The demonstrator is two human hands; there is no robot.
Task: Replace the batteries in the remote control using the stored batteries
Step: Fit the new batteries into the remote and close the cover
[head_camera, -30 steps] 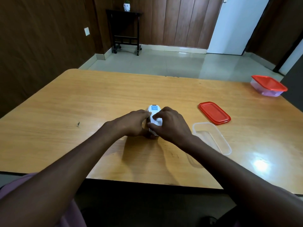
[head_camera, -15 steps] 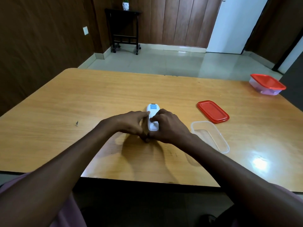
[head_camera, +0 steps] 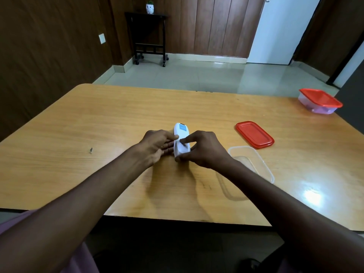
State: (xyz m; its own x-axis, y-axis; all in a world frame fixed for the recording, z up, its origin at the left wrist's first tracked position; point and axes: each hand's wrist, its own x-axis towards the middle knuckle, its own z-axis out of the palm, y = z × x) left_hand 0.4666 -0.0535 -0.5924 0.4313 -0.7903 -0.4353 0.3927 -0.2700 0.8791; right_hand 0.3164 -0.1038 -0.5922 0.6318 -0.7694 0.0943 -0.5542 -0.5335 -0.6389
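Both hands hold the white remote [head_camera: 182,140] mid-table [head_camera: 118,119] — the left hand [head_camera: 155,146] steadies its side with straight fingers, the right hand [head_camera: 202,148] pinches its near end. The open clear box [head_camera: 254,162] sits just right, its red lid [head_camera: 254,134] beyond — bare wood spreads left to the edge.

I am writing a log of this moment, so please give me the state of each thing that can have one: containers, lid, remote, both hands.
Remote control: lying on the table, held by both hands.
Clear container: open, no lid on.
Red lid: off, flat on the table.
Far container: closed with a red lid.
Left hand: fingers against the remote's side.
Right hand: pinching the remote.
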